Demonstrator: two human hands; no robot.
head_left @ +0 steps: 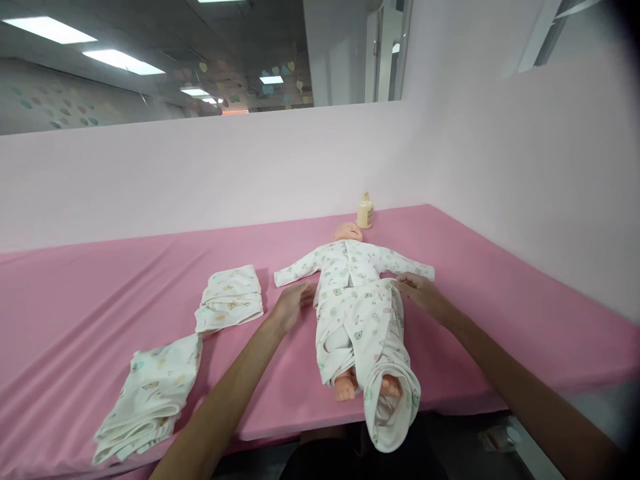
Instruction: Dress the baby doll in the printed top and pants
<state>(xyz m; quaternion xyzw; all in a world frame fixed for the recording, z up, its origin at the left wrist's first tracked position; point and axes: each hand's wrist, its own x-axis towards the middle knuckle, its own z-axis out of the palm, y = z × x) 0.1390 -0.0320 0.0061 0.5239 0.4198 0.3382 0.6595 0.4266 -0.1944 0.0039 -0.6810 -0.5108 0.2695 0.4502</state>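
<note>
A baby doll (348,231) lies on its back, its head toward the wall and its feet toward me. It wears a white long-sleeved baby shirt (333,263) with small prints. White printed baby pants (367,310) cover its hips and legs; both feet show at the leg openings, and one cuff hangs past the near table edge. My right hand (423,292) pinches the pants' waistband at the side. Beside the waist on the other side is my left hand (294,305), its fingers apart close to the cloth; whether they touch it is unclear.
Two folded printed cloths, one farther (230,297) and one nearer (155,393), lie to the left on the pink table cover (125,287). A cream pump bottle (365,212) stands behind the doll's head. Walls with windows border the table's back and right side.
</note>
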